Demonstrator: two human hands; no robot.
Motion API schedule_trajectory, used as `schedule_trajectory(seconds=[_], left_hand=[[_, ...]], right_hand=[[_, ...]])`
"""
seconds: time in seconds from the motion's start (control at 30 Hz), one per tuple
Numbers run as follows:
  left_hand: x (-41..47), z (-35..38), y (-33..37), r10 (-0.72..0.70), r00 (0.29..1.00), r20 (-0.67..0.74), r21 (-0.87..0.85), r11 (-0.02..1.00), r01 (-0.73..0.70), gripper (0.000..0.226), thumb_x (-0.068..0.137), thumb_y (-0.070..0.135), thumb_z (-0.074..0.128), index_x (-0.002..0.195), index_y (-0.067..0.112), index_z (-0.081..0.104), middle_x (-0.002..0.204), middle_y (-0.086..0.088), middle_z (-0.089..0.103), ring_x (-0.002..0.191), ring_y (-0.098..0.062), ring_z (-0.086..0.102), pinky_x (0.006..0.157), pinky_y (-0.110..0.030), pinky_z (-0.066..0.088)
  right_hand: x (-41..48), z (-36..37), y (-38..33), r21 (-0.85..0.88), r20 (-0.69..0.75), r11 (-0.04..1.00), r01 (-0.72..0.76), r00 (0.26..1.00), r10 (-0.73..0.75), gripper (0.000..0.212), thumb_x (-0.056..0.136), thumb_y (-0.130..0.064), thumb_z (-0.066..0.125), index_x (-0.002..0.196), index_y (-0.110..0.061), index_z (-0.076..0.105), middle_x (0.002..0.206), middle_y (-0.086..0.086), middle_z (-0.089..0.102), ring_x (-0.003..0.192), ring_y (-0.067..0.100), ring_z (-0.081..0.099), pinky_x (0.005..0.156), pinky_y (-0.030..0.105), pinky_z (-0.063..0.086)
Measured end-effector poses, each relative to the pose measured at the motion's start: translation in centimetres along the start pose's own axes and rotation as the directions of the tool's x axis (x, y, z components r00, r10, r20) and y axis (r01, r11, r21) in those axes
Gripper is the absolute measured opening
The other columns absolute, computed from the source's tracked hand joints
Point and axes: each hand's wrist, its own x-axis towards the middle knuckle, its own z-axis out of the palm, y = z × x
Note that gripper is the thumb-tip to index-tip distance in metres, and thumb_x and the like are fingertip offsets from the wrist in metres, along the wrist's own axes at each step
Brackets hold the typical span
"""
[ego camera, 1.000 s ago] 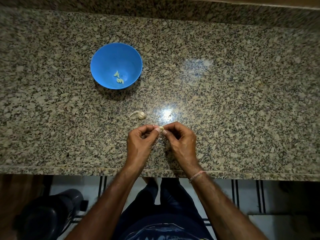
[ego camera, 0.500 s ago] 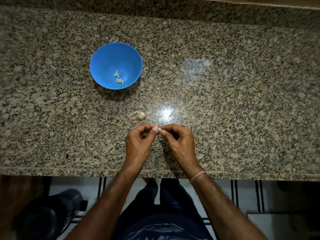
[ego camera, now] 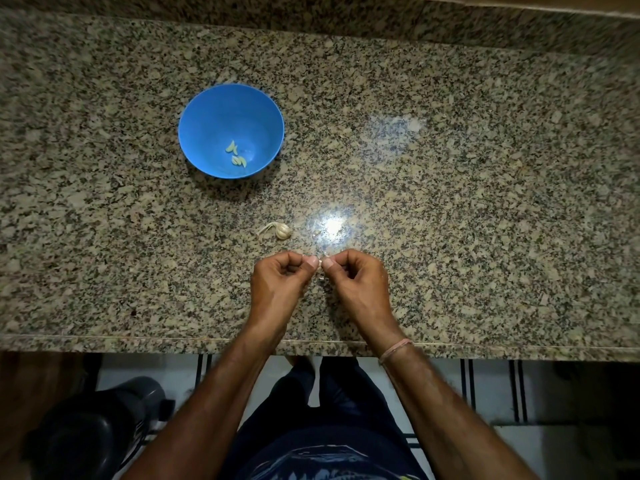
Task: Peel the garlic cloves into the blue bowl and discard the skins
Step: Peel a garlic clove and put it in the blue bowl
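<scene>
This is a kitchen. A granite bench (ego camera: 485, 202) lies under the left hand (ego camera: 277, 289) and right hand (ego camera: 360, 289), garlic bulb (ego camera: 282, 231) and blue bowl (ego camera: 207, 116) beyond.

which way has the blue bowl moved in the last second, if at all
No. The blue bowl holds the same spot relative to the garlic bulb.

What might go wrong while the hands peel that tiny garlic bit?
The clove is tiny and pinched only between fingertips of the left hand and right hand, so it may slip and roll off the counter. The blue bowl sits away to the left, so a toss might miss. Skin bits could hide on the speckled stone.
</scene>
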Motion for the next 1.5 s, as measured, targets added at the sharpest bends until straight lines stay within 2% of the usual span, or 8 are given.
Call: schedule_trajectory(seconds=[0.17,0.3,0.5,0.63,0.93,1.1,1.3,1.5], left_hand=[[0.0,0.6,-0.1,-0.245,0.969,0.035,-0.225,0.943,0.247,0.015,0.094,0.021,0.075,0.09,0.007,0.072,0.074,-0.005,0.067,0.063,-0.013,0.06,0.062,-0.027,0.051],[-0.5,0.9,-0.2,0.18,0.973,-0.148,0.292,0.947,-0.131,0.016,0.094,0.03,0.076,0.084,0.019,0.071,0.077,0.002,0.072,0.07,-0.011,0.067,0.062,-0.021,0.052],[-0.4,0.8,-0.1,0.215,0.965,-0.152,0.306,0.938,-0.161,0.013,0.093,0.028,0.076,0.085,0.02,0.07,0.079,0.003,0.072,0.077,-0.016,0.071,0.07,-0.035,0.062],[0.0,0.3,0.2,-0.012,0.991,-0.132,0.018,1.0,0.014,0.017,0.095,0.029,0.075,0.088,0.013,0.075,0.08,-0.005,0.077,0.079,-0.025,0.076,0.084,-0.049,0.064],[-0.1,0.2,-0.3,0.193,0.975,-0.111,0.202,0.965,-0.168,0.006,0.094,0.024,0.075,0.094,0.019,0.074,0.084,0.001,0.075,0.078,-0.012,0.07,0.073,-0.029,0.06],[0.1,0.1,0.5,-0.241,0.967,0.08,-0.235,0.938,0.253,0.013,0.094,0.018,0.075,0.091,0.006,0.072,0.075,-0.006,0.068,0.068,-0.015,0.061,0.067,-0.028,0.053],[-0.1,0.2,-0.6,0.229,0.971,-0.071,0.217,0.954,-0.209,0.004,0.092,0.021,0.078,0.091,0.021,0.074,0.087,0.004,0.075,0.085,-0.013,0.072,0.077,-0.029,0.06],[0.1,0.6,-0.1,-0.065,0.998,-0.004,-0.194,0.979,0.063,0.012,0.097,0.019,0.073,0.1,0.008,0.074,0.088,-0.008,0.074,0.078,-0.016,0.065,0.077,-0.029,0.056]], right_hand=[[0.2,0.4,-0.1,-0.404,-0.027,0.873,0.273,0.95,-0.31,0.019,0.098,-0.02,0.07,0.081,-0.015,0.063,0.072,-0.005,0.059,0.063,0.013,0.054,0.055,0.024,0.043],[0.2,0.6,-1.0,-0.118,-0.01,0.99,-0.075,0.997,0.074,0.019,0.098,-0.024,0.071,0.081,-0.016,0.066,0.078,0.001,0.069,0.069,0.011,0.061,0.066,0.025,0.055],[0.0,0.4,-1.5,0.322,0.202,0.851,-0.416,0.908,0.367,0.02,0.102,-0.017,0.064,0.088,-0.005,0.07,0.078,0.013,0.071,0.063,0.017,0.062,0.058,0.031,0.048],[0.0,0.0,-1.0,0.186,0.17,0.968,-0.167,0.976,0.136,0.011,0.101,-0.017,0.067,0.099,-0.007,0.073,0.085,0.007,0.077,0.076,0.017,0.073,0.074,0.031,0.062],[0.1,0.1,-1.0,-0.007,0.012,1.0,-0.013,1.0,0.014,0.009,0.092,-0.02,0.077,0.085,-0.015,0.075,0.079,0.0,0.075,0.074,0.014,0.072,0.069,0.024,0.061],[-0.1,0.2,-0.3,-0.294,-0.034,0.93,0.221,0.97,-0.241,0.014,0.094,-0.019,0.072,0.081,-0.017,0.068,0.069,-0.007,0.066,0.06,0.012,0.064,0.054,0.031,0.056],[0.0,0.4,-0.5,-0.06,-0.059,0.997,-0.039,0.998,0.035,0.014,0.089,-0.025,0.078,0.078,-0.019,0.071,0.075,-0.005,0.072,0.069,0.008,0.068,0.064,0.025,0.059],[-0.2,0.2,-0.8,-0.058,-0.072,0.996,0.06,0.995,-0.064,0.009,0.09,-0.021,0.076,0.082,-0.02,0.072,0.075,-0.004,0.072,0.07,0.009,0.069,0.067,0.026,0.062]])
